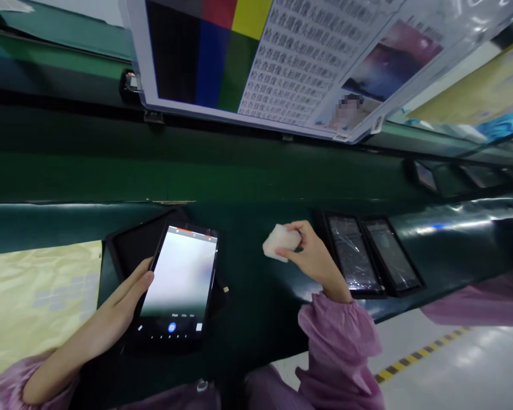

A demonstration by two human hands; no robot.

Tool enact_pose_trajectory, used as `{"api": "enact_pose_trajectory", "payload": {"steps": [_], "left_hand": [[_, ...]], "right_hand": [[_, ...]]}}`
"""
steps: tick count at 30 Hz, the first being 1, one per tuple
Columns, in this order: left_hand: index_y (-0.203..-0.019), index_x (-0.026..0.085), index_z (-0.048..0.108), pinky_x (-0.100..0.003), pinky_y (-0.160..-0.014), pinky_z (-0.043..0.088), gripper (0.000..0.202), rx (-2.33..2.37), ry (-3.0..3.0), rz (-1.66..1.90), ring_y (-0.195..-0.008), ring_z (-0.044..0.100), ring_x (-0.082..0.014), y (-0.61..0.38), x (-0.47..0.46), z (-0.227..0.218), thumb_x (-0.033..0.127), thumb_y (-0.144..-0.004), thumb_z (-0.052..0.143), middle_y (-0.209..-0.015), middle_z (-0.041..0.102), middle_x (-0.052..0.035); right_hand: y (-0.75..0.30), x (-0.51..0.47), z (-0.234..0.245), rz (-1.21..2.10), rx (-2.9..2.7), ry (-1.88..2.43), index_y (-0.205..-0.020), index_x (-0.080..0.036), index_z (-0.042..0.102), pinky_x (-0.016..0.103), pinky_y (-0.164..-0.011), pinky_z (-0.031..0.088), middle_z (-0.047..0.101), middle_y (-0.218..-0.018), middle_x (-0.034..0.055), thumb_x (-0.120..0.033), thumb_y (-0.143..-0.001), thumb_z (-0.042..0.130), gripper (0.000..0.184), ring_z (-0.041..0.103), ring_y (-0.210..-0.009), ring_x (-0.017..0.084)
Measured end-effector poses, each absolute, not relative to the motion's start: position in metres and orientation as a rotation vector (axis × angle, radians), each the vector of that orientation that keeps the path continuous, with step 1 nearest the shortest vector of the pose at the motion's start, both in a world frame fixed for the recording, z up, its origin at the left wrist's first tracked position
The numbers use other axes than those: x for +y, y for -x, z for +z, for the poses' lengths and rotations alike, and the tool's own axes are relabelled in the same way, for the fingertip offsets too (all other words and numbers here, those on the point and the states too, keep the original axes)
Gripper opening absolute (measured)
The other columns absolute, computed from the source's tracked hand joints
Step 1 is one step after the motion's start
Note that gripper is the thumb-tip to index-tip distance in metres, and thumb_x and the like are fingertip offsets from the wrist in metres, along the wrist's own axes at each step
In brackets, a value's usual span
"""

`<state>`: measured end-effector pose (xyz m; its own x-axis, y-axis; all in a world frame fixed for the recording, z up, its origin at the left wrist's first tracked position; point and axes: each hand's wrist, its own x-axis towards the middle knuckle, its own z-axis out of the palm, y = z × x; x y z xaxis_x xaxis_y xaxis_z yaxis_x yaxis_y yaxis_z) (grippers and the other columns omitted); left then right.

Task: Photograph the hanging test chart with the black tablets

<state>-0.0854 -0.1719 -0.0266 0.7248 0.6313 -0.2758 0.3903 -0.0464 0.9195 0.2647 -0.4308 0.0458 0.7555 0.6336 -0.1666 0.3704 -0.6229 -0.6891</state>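
Note:
My left hand [130, 290] grips the left edge of a black tablet [177, 279]. Its lit screen shows a camera app with a blurred whitish picture. Beneath and behind the tablet lies a black tray [130, 242], partly hidden. To the right, my right hand [310, 250] pinches a white block [277, 242] between thumb and fingers, above the dark green work surface. The block looks like a sponge or folded wipe; which one I cannot tell. Just right of that hand, two tablets in black trays, a nearer one [353, 250] and a farther one [391, 253], lie side by side under shiny film.
A yellowish paper sheet [38, 290] lies at the left. Above the bench hangs a clear-sleeved chart [256, 62] with colour blocks and printed text. More black trays [427, 176] stand farther right. A co-worker's pink sleeve [479, 302] shows at the right edge.

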Motion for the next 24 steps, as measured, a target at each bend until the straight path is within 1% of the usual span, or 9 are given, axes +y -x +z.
{"api": "enact_pose_trajectory", "payload": {"steps": [3,6,8,13,16,18,21,22,24], "left_hand": [[-0.152,0.035,0.054,-0.05,-0.112,0.054,0.062,0.811,-1.569,0.168,-0.144,0.052,-0.0377,0.071,-0.17,0.001,0.048,-0.093,0.07,-0.152,0.06,-0.0081],[-0.163,0.037,0.032,-0.059,-0.119,0.042,0.085,0.769,-1.537,0.041,-0.157,0.029,-0.0398,0.063,-0.171,0.016,0.053,-0.09,0.072,-0.169,0.035,-0.0099],[-0.166,0.04,0.018,-0.06,-0.124,0.032,0.097,0.774,-1.523,-0.039,-0.161,0.017,-0.0382,0.062,-0.174,0.019,0.056,-0.088,0.073,-0.175,0.019,-0.0084],[-0.165,0.04,0.005,-0.06,-0.125,0.03,0.107,0.728,-1.534,-0.055,-0.159,0.027,-0.037,0.063,-0.181,0.019,0.051,-0.087,0.077,-0.175,0.016,-0.0124],[-0.166,0.038,0.005,-0.06,-0.126,0.025,0.108,0.722,-1.592,-0.018,-0.16,0.024,-0.0365,0.061,-0.186,0.021,0.047,-0.086,0.078,-0.174,0.015,-0.0137],[-0.166,0.036,0.004,-0.059,-0.125,0.03,0.11,0.735,-1.589,-0.003,-0.156,0.032,-0.0372,0.06,-0.187,0.021,0.045,-0.085,0.079,-0.173,0.018,-0.0158],[-0.165,0.036,0.005,-0.059,-0.116,0.046,0.115,0.736,-1.58,0.017,-0.144,0.051,-0.038,0.06,-0.187,0.017,0.041,-0.081,0.084,-0.167,0.03,-0.0175],[-0.165,0.037,0.007,-0.059,-0.114,0.048,0.116,0.731,-1.603,0.027,-0.142,0.052,-0.0387,0.061,-0.186,0.014,0.04,-0.079,0.086,-0.166,0.031,-0.0169],[-0.164,0.039,0.011,-0.062,-0.115,0.046,0.12,0.724,-1.688,0.051,-0.147,0.045,-0.0412,0.063,-0.184,0.008,0.04,-0.074,0.09,-0.17,0.024,-0.014]], "right_hand": [[-0.253,-0.392,0.053,0.354,-0.816,2.075,-0.111,-0.024,0.054,0.041,-0.083,0.059,0.066,-0.107,0.0047,-0.041,-0.076,0.082,0.048,0.069,-0.097,0.027],[-0.238,-0.355,0.054,0.213,-0.867,1.814,-0.113,-0.024,0.056,0.035,-0.082,0.06,0.065,-0.116,0.0045,-0.036,-0.08,0.083,0.044,0.068,-0.106,0.025],[-0.226,-0.336,0.047,0.174,-0.905,1.726,-0.113,-0.025,0.06,0.035,-0.085,0.06,0.065,-0.123,0.0046,-0.031,-0.084,0.081,0.037,0.067,-0.109,0.023],[-0.208,-0.316,0.02,0.158,-0.9,1.666,-0.11,-0.024,0.067,0.037,-0.088,0.061,0.067,-0.126,0.0061,-0.029,-0.089,0.078,0.024,0.068,-0.112,0.023],[-0.206,-0.316,0.012,0.165,-0.94,1.654,-0.11,-0.024,0.069,0.038,-0.088,0.061,0.069,-0.124,0.0059,-0.031,-0.09,0.078,0.023,0.068,-0.112,0.023],[-0.207,-0.315,0.009,0.167,-0.972,1.635,-0.109,-0.024,0.07,0.038,-0.089,0.061,0.069,-0.123,0.0055,-0.031,-0.09,0.078,0.022,0.068,-0.113,0.023],[-0.208,-0.314,0.006,0.141,-1.007,1.596,-0.108,-0.024,0.07,0.037,-0.088,0.062,0.07,-0.122,0.0054,-0.029,-0.091,0.078,0.02,0.069,-0.113,0.023],[-0.208,-0.313,0.005,0.126,-1.016,1.59,-0.108,-0.024,0.07,0.037,-0.087,0.062,0.07,-0.122,0.0054,-0.029,-0.091,0.078,0.019,0.069,-0.113,0.023],[-0.208,-0.312,0.001,0.083,-1.034,1.589,-0.108,-0.024,0.071,0.036,-0.085,0.062,0.07,-0.122,0.0051,-0.03,-0.092,0.078,0.019,0.069,-0.113,0.024]]}}
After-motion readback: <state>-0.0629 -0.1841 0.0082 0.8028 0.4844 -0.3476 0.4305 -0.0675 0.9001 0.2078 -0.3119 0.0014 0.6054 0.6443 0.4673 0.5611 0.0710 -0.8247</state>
